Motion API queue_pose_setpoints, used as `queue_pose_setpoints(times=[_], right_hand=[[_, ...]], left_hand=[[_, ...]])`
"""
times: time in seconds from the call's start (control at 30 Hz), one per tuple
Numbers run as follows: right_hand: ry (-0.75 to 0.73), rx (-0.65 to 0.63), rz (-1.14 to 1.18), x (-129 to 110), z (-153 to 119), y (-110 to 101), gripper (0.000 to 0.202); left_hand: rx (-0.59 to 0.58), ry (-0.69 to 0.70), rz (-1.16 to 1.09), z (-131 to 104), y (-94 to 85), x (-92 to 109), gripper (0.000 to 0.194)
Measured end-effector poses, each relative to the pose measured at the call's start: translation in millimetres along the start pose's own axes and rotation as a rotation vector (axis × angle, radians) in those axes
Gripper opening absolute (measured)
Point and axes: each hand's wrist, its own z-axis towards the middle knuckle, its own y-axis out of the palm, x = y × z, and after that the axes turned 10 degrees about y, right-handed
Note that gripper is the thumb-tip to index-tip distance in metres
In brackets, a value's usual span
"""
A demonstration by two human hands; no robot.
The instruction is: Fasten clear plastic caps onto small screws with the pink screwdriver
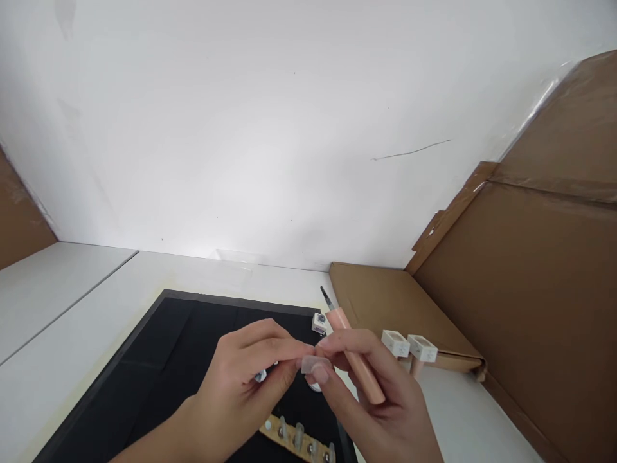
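Observation:
My left hand (250, 379) is closed in a pinch, its fingertips at one edge of a small, curved translucent piece (314, 366). My right hand (371, 386) meets it from the other side, the thumb pressed on the same piece. A brush with a thick pink handle (364, 376) lies in my right hand, held between the fingers, its dark tip pointing up and away. Something small and shiny (260, 375) shows under my left fingers; I cannot make out what it is. A round white-rimmed thing (315, 386) is partly hidden behind my right thumb.
Below my hands, a tan strip (289, 440) carries several upright translucent pieces. A black mat (159, 360) covers much of the white table. One small white block (319, 323) stands at its far edge. Two white block-topped items (396, 343) stand right, before a flat cardboard box (380, 296).

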Motion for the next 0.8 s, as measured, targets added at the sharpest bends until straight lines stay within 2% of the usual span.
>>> queue_pose_setpoints(times=[0.17, 0.37, 0.7, 0.8], right_hand=[[0.155, -0.062, 0.209, 0.2, -0.9, 1.6, 0.012], [0.253, -0.142, 0.444, -1.1, -1.8, 4.0, 0.015], [0.219, -0.165, 0.354, 0.5, -1.8, 0.3, 0.018], [0.224, -0.16, 0.36, 4.7, 1.8, 1.7, 0.013]], left_hand=[[0.0, 0.093, 0.054, -1.6, 0.7, -1.6, 0.031], [0.051, 0.154, 0.077, -2.8, 4.4, -1.2, 0.031], [0.086, 0.134, 0.047, -2.1, 7.0, 0.5, 0.028], [0.104, 0.071, 0.04, -1.7, 7.8, -1.4, 0.024]])
